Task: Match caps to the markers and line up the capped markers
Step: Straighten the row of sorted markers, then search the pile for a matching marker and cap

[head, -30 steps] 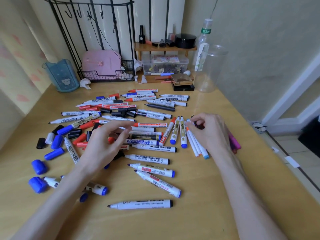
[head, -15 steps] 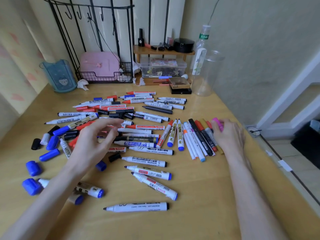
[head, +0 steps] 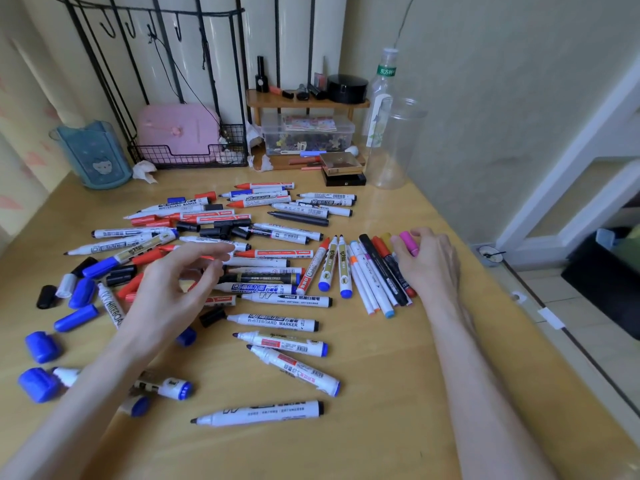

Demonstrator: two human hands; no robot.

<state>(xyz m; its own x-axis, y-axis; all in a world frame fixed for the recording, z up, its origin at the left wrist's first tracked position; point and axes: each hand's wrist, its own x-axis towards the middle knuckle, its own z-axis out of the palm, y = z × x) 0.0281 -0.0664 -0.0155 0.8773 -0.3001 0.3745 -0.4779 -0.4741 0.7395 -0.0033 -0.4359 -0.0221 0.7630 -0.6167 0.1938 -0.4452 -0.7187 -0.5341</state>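
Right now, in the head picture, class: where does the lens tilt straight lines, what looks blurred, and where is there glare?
Head view: the wide lens slants the door frame and the rack; the left hand and blue caps look soft, while the pink marker pinched by the right hand is sharper; faint sheen on the table.

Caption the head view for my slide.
Right hand grips a pink marker beside the lined-up row; left hand hovers over scattered markers.

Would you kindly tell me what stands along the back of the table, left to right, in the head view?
Translucent blue plastic cup, pink case in a black wire basket, clear plastic storage box, tall clear plastic jar.
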